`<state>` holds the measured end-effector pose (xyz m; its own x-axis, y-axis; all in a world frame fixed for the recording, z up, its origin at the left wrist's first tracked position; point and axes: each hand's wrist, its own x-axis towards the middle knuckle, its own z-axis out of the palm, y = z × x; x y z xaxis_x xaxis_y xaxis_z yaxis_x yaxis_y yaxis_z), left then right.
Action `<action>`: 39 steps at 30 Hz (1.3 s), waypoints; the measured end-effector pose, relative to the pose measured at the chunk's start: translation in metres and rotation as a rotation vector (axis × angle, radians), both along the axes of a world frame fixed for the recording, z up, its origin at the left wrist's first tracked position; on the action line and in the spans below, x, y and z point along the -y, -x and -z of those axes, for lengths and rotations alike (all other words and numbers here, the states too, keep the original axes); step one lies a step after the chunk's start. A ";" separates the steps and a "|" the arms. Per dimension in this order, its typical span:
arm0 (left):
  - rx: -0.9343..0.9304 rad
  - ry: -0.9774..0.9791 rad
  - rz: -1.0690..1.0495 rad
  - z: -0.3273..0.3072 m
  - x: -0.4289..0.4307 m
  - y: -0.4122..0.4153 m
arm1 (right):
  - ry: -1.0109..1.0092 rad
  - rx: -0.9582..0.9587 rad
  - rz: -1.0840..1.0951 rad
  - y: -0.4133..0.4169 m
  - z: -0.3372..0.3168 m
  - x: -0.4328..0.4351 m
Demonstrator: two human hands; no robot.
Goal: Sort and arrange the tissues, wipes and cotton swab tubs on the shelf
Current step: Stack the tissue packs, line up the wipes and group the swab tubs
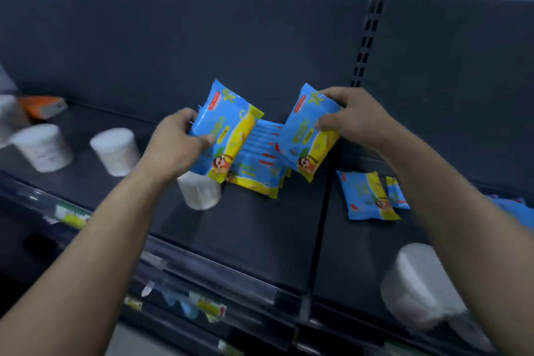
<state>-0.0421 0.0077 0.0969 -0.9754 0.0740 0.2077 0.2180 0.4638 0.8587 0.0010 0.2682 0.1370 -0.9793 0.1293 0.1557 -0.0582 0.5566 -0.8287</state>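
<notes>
Gripping one blue-and-yellow wipes pack apiece, both hands raised over the dark shelf [260, 234].

Left hand [176, 147] clamps the left pack [228, 124] by its side edge, thumb on the front, fingers curled behind. Right hand [355, 118] pinches the right pack [309, 136] near its top corner, thumb on the face. Both packs are tilted, at frame centre.

Between them is a standing row of packs [260, 165] on the shelf. A white swab tub [199, 191] sits at six o'clock of the left hand, partly hidden by it.

At nine o'clock of the frame are the near-left tub [115, 150] and the far-left tub [43, 147]. An orange pack [43, 105] lies at ten.

A flat pack [367, 196] lies at four o'clock of the row. A blurred tub [419, 289] is at five o'clock of the frame.
</notes>
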 end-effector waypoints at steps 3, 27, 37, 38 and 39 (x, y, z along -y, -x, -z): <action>-0.057 -0.010 -0.017 -0.002 0.040 0.024 | 0.047 0.010 0.054 0.020 0.007 0.035; -0.079 0.565 0.271 0.041 0.092 0.101 | -0.164 0.130 0.113 0.042 0.061 0.098; -0.133 0.656 0.365 0.053 0.084 0.117 | -0.449 0.201 0.218 0.045 0.085 0.098; -0.145 0.665 0.389 0.053 0.083 0.120 | -0.476 0.214 0.225 0.046 0.086 0.100; -0.150 0.660 0.408 0.053 0.082 0.122 | -0.504 0.227 0.234 0.046 0.087 0.102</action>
<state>-0.1644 -0.0747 0.0440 -0.8099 0.5735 0.1234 0.5722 0.7260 0.3815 -0.0454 0.1665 0.0496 -0.9497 0.3101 0.0437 0.2609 0.8608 -0.4370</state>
